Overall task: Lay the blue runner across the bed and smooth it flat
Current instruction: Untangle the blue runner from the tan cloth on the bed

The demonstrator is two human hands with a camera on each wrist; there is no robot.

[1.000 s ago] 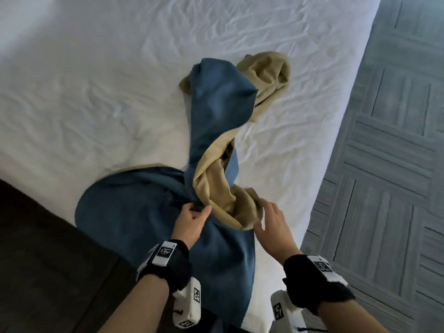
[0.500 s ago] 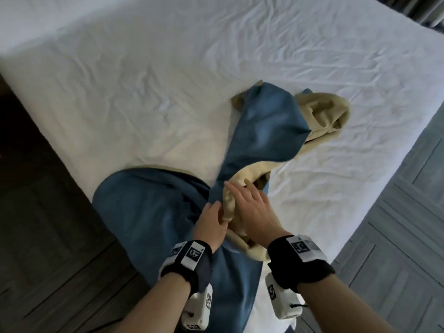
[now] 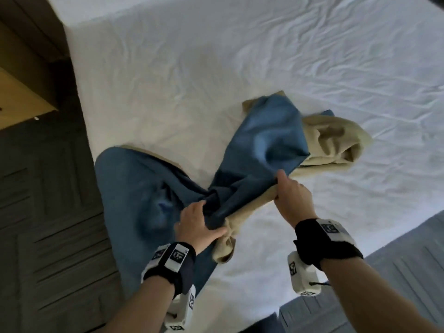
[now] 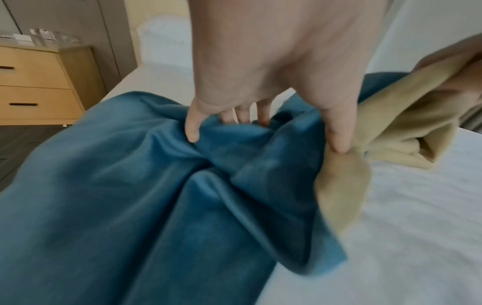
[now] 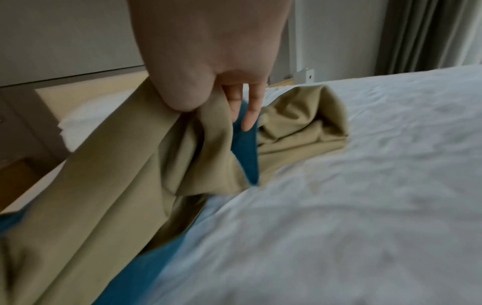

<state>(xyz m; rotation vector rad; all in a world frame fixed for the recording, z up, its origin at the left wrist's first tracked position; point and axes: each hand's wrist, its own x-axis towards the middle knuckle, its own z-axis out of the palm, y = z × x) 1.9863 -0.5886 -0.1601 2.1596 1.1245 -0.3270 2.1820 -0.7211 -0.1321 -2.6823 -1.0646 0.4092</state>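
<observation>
Fingers, left: fingers of the left hand curl into a bunched fold of the blue runner, thumb pressed against its tan underside, gripping the twisted middle of the cloth.
Fingers, right: right hand pinches a gathered edge of the same cloth between thumb and fingers, holding tan lining and blue face together, raised off the sheet.
Hand pose: both forearms reach forward from the near edge of the bed, backs of the hands up; the right hand sits farther out and higher than the left, the cloth drawn between them.
Wrists: each carries a black band with a white marker tag and a white camera unit beneath.
Runner: twisted, not flat; its near end hangs over the bed's near-left corner toward the dark floor, its far end lies crumpled on the white sheet, tan side showing.
Bed: white sheet, wrinkled.
Surroundings: light wooden drawer unit beside the bed; grey curtain at the far side.
</observation>
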